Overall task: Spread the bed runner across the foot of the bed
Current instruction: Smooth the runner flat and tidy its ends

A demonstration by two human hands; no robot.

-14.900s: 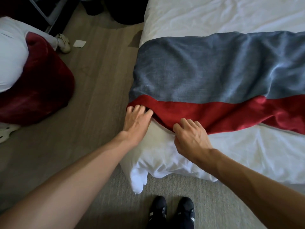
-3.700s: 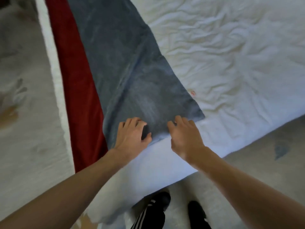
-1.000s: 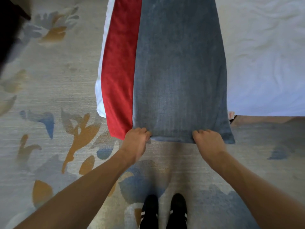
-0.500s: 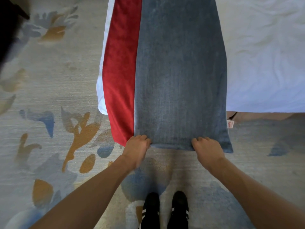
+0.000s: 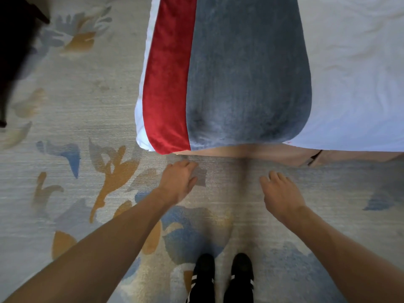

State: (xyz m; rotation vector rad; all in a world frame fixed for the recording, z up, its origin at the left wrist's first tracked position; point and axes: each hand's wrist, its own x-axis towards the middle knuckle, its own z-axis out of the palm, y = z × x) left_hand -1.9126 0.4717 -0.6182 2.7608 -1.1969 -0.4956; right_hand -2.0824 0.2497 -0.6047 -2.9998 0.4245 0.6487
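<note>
The bed runner (image 5: 244,84), grey with a red band (image 5: 166,95) along its left side, lies stretched over the white bed (image 5: 349,84) and drapes over the near edge. Its end hangs at the bed's side, above the beige bed base (image 5: 251,152). My left hand (image 5: 178,182) hovers below the runner's red corner, fingers relaxed, holding nothing. Over the carpet to the right, my right hand (image 5: 281,193) is also loose and apart from the runner.
Patterned carpet (image 5: 87,171) with blue and orange shapes covers the floor around me. My black shoes (image 5: 223,276) stand just in front of the bed. A dark piece of furniture (image 5: 13,51) sits at the far left.
Both hands have let go of the runner's end and drawn back toward me. The released end has dropped and now hangs against the bed's side.
</note>
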